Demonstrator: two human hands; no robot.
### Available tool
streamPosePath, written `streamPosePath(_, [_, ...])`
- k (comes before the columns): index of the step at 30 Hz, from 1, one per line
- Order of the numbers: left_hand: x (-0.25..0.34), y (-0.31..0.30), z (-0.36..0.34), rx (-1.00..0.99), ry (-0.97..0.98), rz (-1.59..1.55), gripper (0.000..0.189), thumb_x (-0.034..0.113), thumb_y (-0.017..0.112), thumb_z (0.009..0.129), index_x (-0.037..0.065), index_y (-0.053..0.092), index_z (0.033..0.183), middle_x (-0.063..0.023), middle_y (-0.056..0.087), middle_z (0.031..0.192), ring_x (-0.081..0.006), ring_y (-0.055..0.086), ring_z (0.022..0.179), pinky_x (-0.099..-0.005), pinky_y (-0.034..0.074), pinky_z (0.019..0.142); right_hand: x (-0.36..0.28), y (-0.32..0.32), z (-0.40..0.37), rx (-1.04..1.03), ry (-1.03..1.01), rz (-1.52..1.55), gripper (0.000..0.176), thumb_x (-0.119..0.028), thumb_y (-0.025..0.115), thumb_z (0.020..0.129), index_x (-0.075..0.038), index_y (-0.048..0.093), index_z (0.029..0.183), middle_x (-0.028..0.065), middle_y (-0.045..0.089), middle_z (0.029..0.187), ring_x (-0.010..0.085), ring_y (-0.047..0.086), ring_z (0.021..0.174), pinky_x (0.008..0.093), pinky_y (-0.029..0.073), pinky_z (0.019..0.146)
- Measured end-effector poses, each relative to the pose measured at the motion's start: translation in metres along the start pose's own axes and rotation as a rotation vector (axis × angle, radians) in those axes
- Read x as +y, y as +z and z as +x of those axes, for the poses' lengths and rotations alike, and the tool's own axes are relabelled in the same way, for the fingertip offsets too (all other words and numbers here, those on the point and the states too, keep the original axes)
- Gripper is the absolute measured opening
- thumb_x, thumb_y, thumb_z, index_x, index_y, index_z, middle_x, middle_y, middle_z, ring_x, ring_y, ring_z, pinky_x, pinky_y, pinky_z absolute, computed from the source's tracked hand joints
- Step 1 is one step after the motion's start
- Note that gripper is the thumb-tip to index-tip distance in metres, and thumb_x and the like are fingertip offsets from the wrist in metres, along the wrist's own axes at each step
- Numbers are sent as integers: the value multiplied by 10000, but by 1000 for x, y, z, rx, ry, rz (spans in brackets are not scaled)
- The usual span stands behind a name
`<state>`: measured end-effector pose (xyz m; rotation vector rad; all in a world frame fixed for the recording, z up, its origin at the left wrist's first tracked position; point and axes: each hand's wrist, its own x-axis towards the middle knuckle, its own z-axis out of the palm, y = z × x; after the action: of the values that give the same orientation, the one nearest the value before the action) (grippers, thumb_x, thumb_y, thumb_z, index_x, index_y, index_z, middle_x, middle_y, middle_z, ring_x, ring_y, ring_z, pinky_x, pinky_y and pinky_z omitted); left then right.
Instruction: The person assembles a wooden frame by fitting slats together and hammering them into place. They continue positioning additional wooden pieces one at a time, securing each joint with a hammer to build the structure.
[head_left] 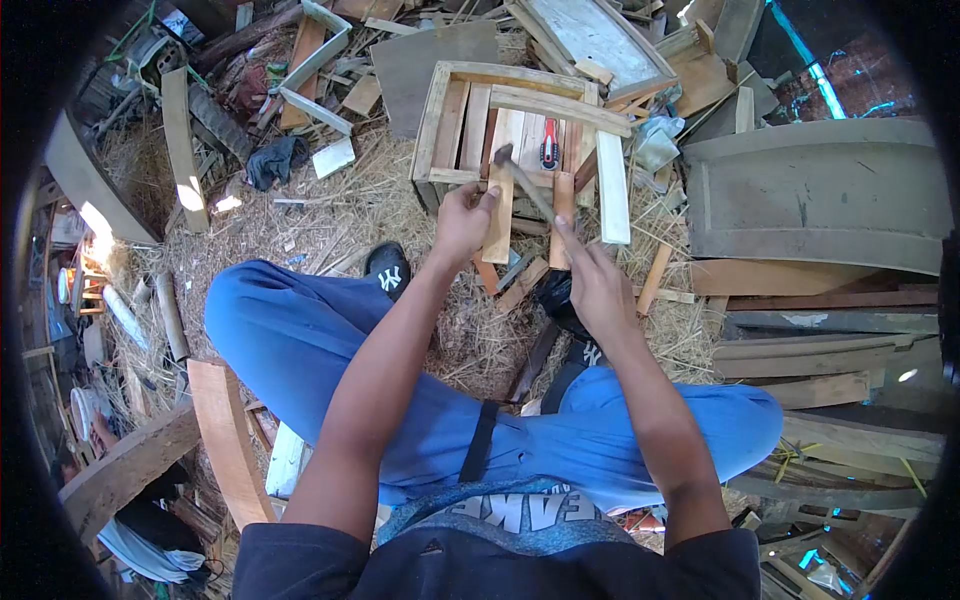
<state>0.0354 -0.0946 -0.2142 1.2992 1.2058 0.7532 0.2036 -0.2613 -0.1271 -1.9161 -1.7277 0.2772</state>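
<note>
My left hand (465, 222) pinches the edge of a short, light wooden slat (498, 220) between thumb and fingers. The slat's far end lies over the side of a wooden crate (435, 125). My right hand (600, 285) is closed around the handle of a hammer (527, 185), whose dark head is over the slat, near its far end. Below the hammer handle, a second, browner slat (563, 225) juts from the crate toward me. A red-and-black handled tool (549, 143) rests on the crate's slats.
A white-faced board (613, 190) leans at the crate's right corner. Stacked planks and a large grey panel (815, 195) lie to the right. Wood shavings (300, 240) and offcuts cover the ground. At lower left, another person (150, 530) is partly visible behind a beam (130, 470).
</note>
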Motion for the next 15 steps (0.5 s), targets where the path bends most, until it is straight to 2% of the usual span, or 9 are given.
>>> streamPosePath(3, [12,-4,-1,-31,-6,-31,307,232,646,1011,-50,703,1119,-61,711,880,-106,612,734,-286,490,671,2,5,4,-65,33,-61,639,-30,587,948,-252,471,1536,188,663,1010,427,687,768,521,577,683])
streamPosePath(5, [15,-3,-8,-1,44,13,307,235,645,1013,-52,705,1103,-58,709,867,-104,605,723,-287,489,663,0,6,-1,77,-13,9,645,-37,590,949,-251,458,1544,175,662,1004,417,689,772,524,574,678])
streamPosePath(6, [15,-2,-8,-5,-2,9,318,249,649,1014,-54,706,1091,-53,705,863,-101,597,732,-290,490,676,0,4,-1,74,-12,6,645,-37,590,949,-251,458,1544,175,662,1004,417,689,772,524,574,678])
streamPosePath(8, [18,-2,-9,-28,-43,-50,319,250,649,1014,-55,707,1087,-51,705,867,-100,593,745,-291,489,692,-1,1,2,-134,63,-160,652,-41,595,948,-250,449,1549,166,668,1008,412,691,778,521,574,674])
streamPosePath(9, [19,-2,-8,-54,-81,-100,320,251,650,1014,-56,708,1083,-49,705,872,-98,590,757,-291,489,708,-1,0,2,-128,64,-161,652,-41,595,948,-250,449,1549,166,668,1008,412,691,778,521,574,674])
streamPosePath(11, [18,-3,-4,-37,-24,-44,317,248,646,1016,-55,707,1085,-49,704,876,-96,589,769,-292,489,717,-1,2,2,-15,41,4,622,1,568,968,-226,472,1539,188,629,889,401,656,743,508,543,698])
streamPosePath(13, [2,-3,-3,-25,12,7,315,246,643,1018,-55,706,1087,-48,703,879,-94,588,780,-293,488,725,3,8,-5,16,6,0,631,-16,575,960,-236,465,1542,184,649,948,404,673,757,508,560,685])
streamPosePath(15, [-3,-2,3,-6,27,-20,337,272,670,978,-48,714,1072,-126,738,862,-150,652,766,-335,510,731,7,8,-5,53,-39,-16,640,-33,582,953,-246,457,1544,179,669,1007,406,691,771,508,576,672])
